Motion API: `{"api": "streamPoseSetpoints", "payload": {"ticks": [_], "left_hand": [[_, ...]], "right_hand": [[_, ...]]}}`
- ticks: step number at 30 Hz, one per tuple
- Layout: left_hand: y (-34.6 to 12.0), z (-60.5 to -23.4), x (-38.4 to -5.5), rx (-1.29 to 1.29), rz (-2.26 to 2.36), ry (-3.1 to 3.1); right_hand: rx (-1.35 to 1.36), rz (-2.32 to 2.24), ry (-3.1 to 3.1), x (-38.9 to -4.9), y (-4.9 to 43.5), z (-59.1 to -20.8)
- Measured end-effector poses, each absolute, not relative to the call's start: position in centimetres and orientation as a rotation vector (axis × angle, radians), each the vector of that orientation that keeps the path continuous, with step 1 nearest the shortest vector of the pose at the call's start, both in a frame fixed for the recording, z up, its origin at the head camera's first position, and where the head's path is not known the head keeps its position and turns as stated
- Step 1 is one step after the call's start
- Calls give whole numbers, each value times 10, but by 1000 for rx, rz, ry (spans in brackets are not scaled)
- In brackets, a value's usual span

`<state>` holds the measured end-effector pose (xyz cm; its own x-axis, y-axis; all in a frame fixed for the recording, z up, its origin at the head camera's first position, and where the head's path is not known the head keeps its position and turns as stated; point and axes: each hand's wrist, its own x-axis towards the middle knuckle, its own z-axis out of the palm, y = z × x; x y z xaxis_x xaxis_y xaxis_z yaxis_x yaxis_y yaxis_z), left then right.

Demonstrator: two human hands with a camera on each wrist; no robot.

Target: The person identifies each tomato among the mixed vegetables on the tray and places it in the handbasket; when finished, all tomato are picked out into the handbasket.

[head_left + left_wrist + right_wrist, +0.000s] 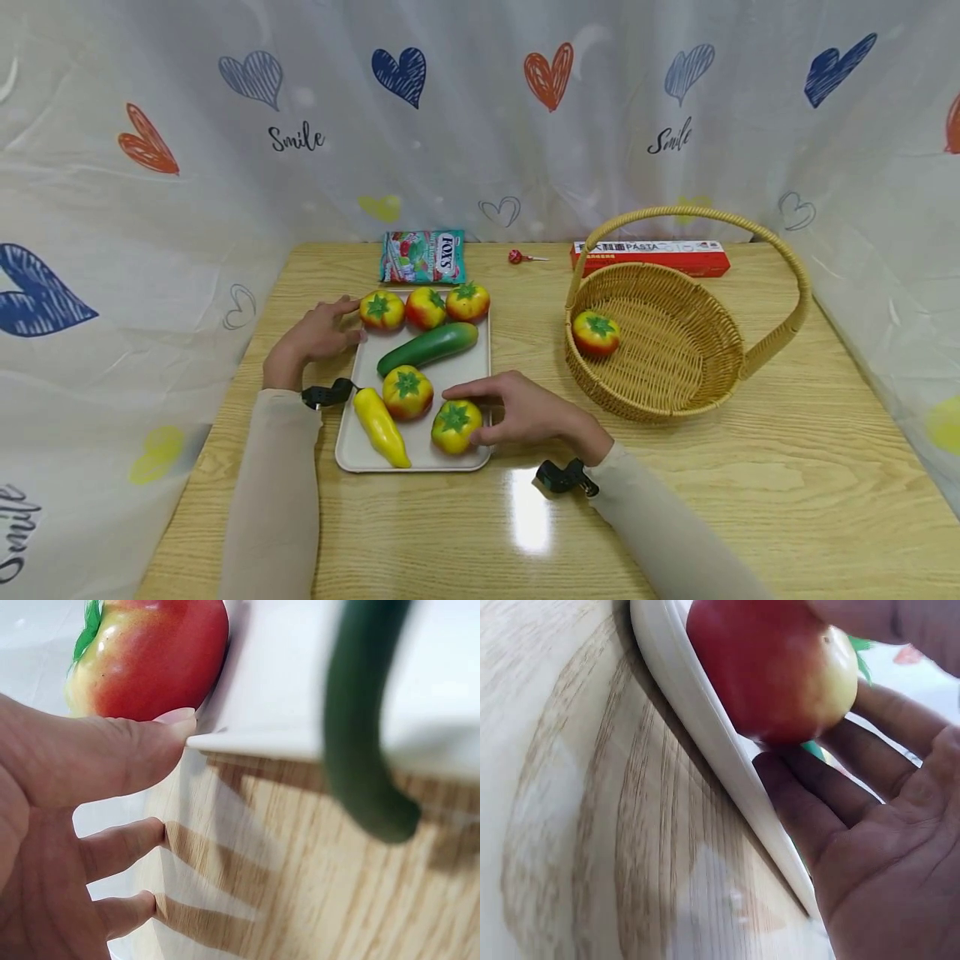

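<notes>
My right hand [528,408] holds a red-and-yellow tomato [455,427] at the near right of a white tray [450,461], thumb and fingers spread around its sides. In the right wrist view the fingers curve about this tomato [761,671] beside the tray rim [705,724]. My left hand [318,332] is at the tray's far left corner, its thumb tip [176,724] right by another tomato [169,656] and the other fingers loose. Also on the tray are a cucumber [429,348], a yellow pepper [381,427], a tomato [407,392] between them, and several tomatoes along the far side.
A wicker basket [731,333] with a tall handle stands to the right, one tomato [596,333] inside. Behind it lies a red pasta box [652,260]. A lollipop [515,257] and a teal candy bag [423,257] lie at the table's back, before a heart-printed curtain [465,125].
</notes>
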<state>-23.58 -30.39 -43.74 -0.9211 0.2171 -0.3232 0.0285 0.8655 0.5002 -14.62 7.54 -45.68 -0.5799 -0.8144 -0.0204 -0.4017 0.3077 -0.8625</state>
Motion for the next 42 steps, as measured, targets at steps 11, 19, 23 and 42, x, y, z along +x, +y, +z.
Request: {"api": "streamPoseSetpoints", "payload": {"ticks": [11, 19, 23, 42], "left_hand": [[-302, -436, -234, 161, 718, 2657], [-302, -437, -236, 170, 702, 2665], [-303, -436, -236, 177, 697, 2669], [-303, -437, -236, 164, 708, 2657]], "right_hand": [[-1016, -1334, 2188, -134, 102, -444], [-981, -1481, 2310, -118, 161, -411], [-918, -1487, 2462, -112, 198, -396], [-461, -1343, 2753, -119, 268, -397]]}}
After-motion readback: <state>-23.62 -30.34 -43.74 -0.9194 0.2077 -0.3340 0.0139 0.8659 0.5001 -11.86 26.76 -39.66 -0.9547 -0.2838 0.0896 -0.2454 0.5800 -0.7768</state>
